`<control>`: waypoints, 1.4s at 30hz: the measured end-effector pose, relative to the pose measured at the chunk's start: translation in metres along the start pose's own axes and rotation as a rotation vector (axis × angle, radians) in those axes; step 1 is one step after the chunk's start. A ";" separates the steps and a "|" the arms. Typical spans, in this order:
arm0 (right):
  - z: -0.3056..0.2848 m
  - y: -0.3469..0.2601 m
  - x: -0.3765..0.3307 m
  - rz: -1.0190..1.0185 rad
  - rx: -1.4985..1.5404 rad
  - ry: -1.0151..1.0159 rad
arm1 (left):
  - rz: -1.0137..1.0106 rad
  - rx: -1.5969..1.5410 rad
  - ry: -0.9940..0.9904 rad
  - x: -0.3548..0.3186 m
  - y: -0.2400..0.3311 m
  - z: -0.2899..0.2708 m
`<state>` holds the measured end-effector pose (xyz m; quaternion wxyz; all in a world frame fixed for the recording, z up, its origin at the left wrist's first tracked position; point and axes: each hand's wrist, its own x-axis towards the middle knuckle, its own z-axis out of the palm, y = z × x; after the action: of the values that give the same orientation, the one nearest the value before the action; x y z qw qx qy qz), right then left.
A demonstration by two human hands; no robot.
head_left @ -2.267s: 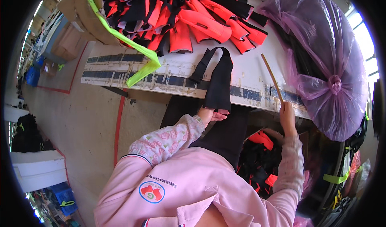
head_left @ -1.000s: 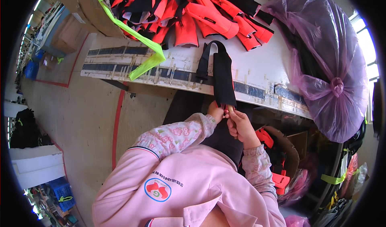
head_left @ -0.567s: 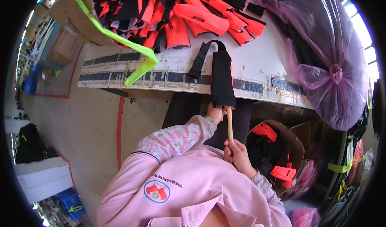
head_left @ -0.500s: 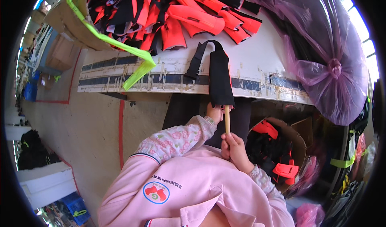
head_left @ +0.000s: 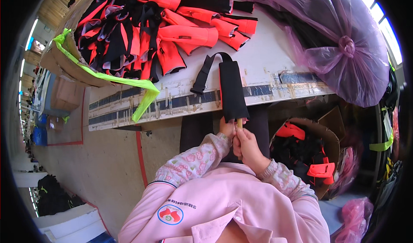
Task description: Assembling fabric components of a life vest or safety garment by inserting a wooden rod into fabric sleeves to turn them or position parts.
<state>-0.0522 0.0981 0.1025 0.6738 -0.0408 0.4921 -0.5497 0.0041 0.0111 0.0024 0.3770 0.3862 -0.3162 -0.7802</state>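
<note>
A black fabric sleeve [head_left: 233, 92] with an orange side lies lengthwise over the near table edge. From its far end a black strap [head_left: 208, 69] curves left, ending in a black buckle [head_left: 197, 89]. My left hand [head_left: 227, 128] is closed on the sleeve's near opening; its fingertips are partly hidden under the cloth. A thin wooden stick [head_left: 239, 123] goes into that opening, so its far part is out of sight. Wrapped round the stick's near end, my right hand [head_left: 250, 147] is close beside the left one.
Many orange and black sleeves [head_left: 189, 34] spill from a cardboard box [head_left: 60, 64] edged with a neon-yellow strip [head_left: 124, 80]. A tied purple plastic bag [head_left: 344, 71] rests on the table [head_left: 266, 49] at right. Below stands a carton [head_left: 331, 146] of similar pieces.
My right hand has moved up toward the left hand, and the stick has slid deeper into the sleeve. Less of the stick shows. The whole view has shifted slightly.
</note>
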 end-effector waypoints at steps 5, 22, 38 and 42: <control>-0.050 0.010 -0.037 -0.034 -0.416 0.034 | 0.026 0.050 0.075 -0.003 0.024 0.013; -0.186 -0.244 0.066 -1.356 -2.098 0.135 | -0.076 0.104 0.046 0.020 0.058 -0.004; -0.197 -0.398 0.168 -1.286 -1.915 0.960 | -0.151 0.212 0.030 0.017 0.044 -0.014; -0.286 -0.427 0.236 -0.892 -1.762 0.955 | -0.081 0.150 0.003 0.018 0.038 -0.015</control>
<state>-0.5750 -0.1148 0.0647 -0.1113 -0.4652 0.8637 -0.1590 0.0219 -0.0268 0.0184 0.3154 0.4272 -0.3572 -0.7684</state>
